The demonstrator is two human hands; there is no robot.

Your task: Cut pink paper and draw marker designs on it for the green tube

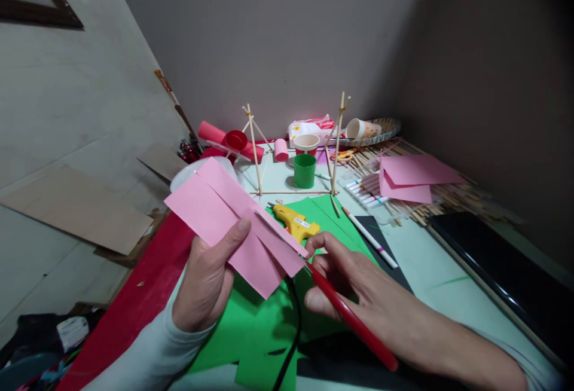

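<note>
My left hand (208, 277) pinches a sheet of pink paper (210, 199) between thumb and fingers, above the table. A cut or fold runs along the sheet, and a narrower flap stands out on its right side. My right hand (354, 283) grips a pair of red-handled scissors (352, 316), their thin blades lying along the paper's right edge. One red handle shows plainly; the other is mostly hidden by my fingers. A yellow hot glue gun (293, 222) lies just behind the paper, on green paper (251, 331).
Behind stands a stick frame (296, 192) near a green paper ring (304, 171) and a paper cup (307, 141). To the right lie a white marker (370, 237), folded pink paper (417, 176), several sticks (410, 208) and a black glossy device (502, 277). Cardboard (81, 205) is at left.
</note>
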